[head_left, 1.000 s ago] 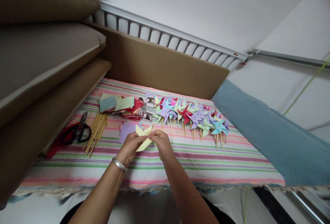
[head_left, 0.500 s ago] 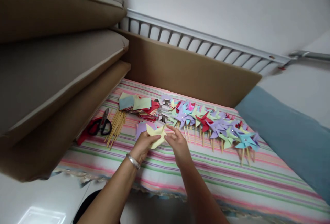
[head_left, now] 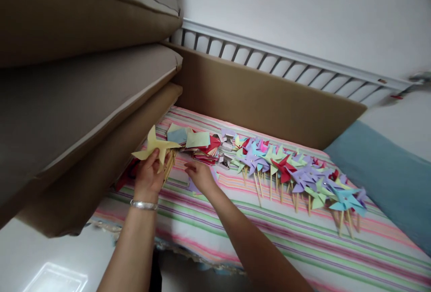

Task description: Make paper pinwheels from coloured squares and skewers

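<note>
My left hand [head_left: 150,173] grips a pale yellow paper pinwheel head [head_left: 157,146] with its points spread, lifted above a bundle of wooden sticks [head_left: 170,166]. No stick shows on this pinwheel head. To its right, my right hand [head_left: 202,177] hovers over the purple paper [head_left: 195,186], fingers pointing left and a little apart, with nothing seen in them. Stacked coloured paper squares [head_left: 198,139] lie behind the hands. The scissors by the sticks are mostly hidden behind my left hand.
Many finished pinwheels [head_left: 286,168] on sticks lie in a row at right. Small open boxes [head_left: 225,162] stand between them and the paper. A striped cloth [head_left: 269,238] covers the surface. Large cushions [head_left: 101,90] crowd the left; a brown board [head_left: 262,99] borders the back.
My left hand has moved left and up with the yellow pinwheel head, turning it to show its spread points. My right hand has let go of it and shifted left. The view has turned slightly.
</note>
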Demonstrator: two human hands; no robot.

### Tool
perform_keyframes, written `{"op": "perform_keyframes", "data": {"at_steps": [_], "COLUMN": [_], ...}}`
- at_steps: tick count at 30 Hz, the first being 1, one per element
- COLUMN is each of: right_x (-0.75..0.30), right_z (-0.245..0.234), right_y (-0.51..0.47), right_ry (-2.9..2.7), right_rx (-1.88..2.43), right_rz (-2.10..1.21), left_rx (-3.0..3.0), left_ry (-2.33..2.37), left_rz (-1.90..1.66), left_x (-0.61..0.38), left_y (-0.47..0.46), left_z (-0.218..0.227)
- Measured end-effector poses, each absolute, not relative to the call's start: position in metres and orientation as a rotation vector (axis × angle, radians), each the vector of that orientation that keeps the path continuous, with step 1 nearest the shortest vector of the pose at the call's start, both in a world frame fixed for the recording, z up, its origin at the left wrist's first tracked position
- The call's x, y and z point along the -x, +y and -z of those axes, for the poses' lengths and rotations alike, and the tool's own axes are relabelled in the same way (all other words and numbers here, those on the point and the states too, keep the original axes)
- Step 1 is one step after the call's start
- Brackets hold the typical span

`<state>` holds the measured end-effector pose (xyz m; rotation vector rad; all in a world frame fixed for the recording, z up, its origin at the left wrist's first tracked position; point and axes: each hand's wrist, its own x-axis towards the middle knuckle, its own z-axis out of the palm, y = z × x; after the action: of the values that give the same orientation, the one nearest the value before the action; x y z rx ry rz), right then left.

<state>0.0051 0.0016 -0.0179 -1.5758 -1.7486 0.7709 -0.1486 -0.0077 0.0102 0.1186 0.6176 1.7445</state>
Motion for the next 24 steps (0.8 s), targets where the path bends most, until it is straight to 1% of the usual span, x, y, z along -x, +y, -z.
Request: {"op": "perform_keyframes", "data": {"at_steps": [6, 12, 19, 24], "right_x": [0.053, 0.066, 0.049, -0.006], "right_z": [0.022, 0.035, 0.034, 0.033], "right_y": [0.044, 0.061, 0.057, -0.001], "right_ry": [-1.823, -1.781, -1.697, -1.57], "right_rx": [1.829, 2.031, 1.978, 1.874], "right_rz": [-0.662, -0.713, -0.844, -0.955], "left_rx": [0.023, 0.029, 0.033, -0.011], "left_ry": [0.663, 0.636, 0.628, 0.612], "left_rz": [-1.759, -1.732, -1.703, -1.667], "left_x": [0.155, 0.151, 0.152, 0.148], "left_y": [-0.006, -0.005, -0.007, -0.008], "left_z": [-0.009, -0.015, -0.016, -0.011]}}
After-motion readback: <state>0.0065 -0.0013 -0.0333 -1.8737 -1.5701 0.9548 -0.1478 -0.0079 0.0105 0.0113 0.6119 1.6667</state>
